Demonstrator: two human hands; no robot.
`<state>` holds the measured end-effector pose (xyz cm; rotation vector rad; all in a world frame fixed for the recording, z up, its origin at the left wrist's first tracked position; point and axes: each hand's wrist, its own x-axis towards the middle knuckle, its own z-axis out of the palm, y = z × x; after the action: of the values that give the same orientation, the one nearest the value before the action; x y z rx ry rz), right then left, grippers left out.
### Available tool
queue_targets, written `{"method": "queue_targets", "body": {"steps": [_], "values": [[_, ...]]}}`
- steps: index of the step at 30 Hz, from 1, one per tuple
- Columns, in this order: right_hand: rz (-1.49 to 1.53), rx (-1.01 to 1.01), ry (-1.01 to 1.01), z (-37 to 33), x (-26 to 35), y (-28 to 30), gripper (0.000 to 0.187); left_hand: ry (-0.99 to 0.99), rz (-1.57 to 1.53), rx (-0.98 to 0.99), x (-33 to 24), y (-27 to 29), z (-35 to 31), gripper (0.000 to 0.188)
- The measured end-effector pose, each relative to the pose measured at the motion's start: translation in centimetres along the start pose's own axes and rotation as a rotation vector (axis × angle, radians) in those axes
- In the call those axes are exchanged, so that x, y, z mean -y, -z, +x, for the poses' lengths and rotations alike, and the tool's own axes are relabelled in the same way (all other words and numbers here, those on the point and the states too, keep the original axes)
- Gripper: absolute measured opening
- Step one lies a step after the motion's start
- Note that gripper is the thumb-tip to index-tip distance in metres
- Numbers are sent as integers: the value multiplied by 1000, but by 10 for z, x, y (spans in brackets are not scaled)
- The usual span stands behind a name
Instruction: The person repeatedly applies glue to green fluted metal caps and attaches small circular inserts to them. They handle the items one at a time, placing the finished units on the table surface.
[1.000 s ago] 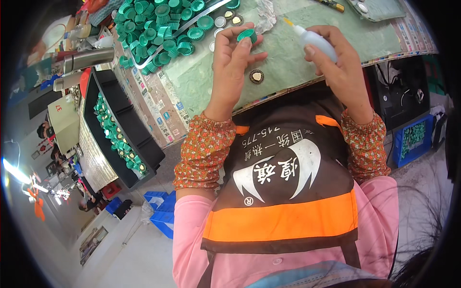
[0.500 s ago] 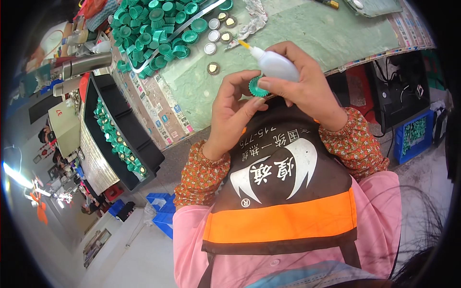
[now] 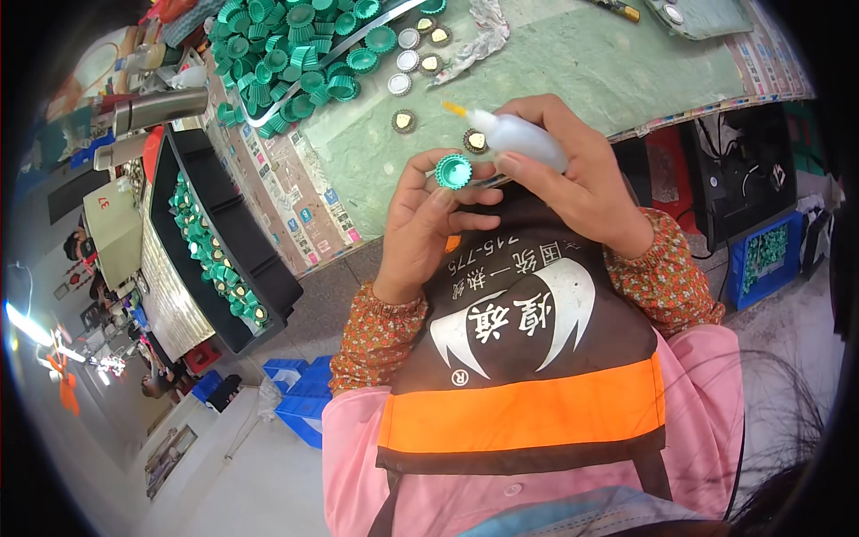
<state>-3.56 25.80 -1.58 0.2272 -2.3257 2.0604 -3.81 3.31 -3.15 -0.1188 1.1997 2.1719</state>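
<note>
My left hand pinches a small green fluted cup, its hollow side turned up toward me. In my right hand lies a white squeeze bottle, gripped round its body, with its yellow nozzle pointing left above the table. The right thumb is apart from the cup. Just past the cup, near the table's edge, is a dark-rimmed round piece with a pale centre. A similar piece lies farther left, and several more round pieces, some silvery white, sit behind it.
A heap of green fluted cups fills a tray at the back left. At left stands a black bin holding more green pieces. Crumpled tissue lies on the green table cover. A blue crate is at right.
The green cup has moved left and turned its hollow side up. My right thumb has come off it. A pale-centred round piece now shows by the table's edge.
</note>
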Motion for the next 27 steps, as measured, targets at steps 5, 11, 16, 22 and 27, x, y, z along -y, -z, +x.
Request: {"method": "queue_targets", "body": {"steps": [5, 11, 16, 22, 27], "values": [[-182, 151, 166, -5, 5, 13, 27, -88, -73, 38, -2, 16, -6, 48], [-142, 178, 257, -11, 10, 7, 30, -75, -93, 5, -3, 19, -12, 51], [-131, 113, 280, -14, 6, -3, 25, -64, -56, -10, -1, 20, -13, 49], [-134, 125, 271, -14, 4, -5, 23, -44, -35, -25, 1, 17, -15, 47], [-155, 149, 259, -16, 3, -5, 24, -24, -29, -18, 2, 15, -16, 45]]}}
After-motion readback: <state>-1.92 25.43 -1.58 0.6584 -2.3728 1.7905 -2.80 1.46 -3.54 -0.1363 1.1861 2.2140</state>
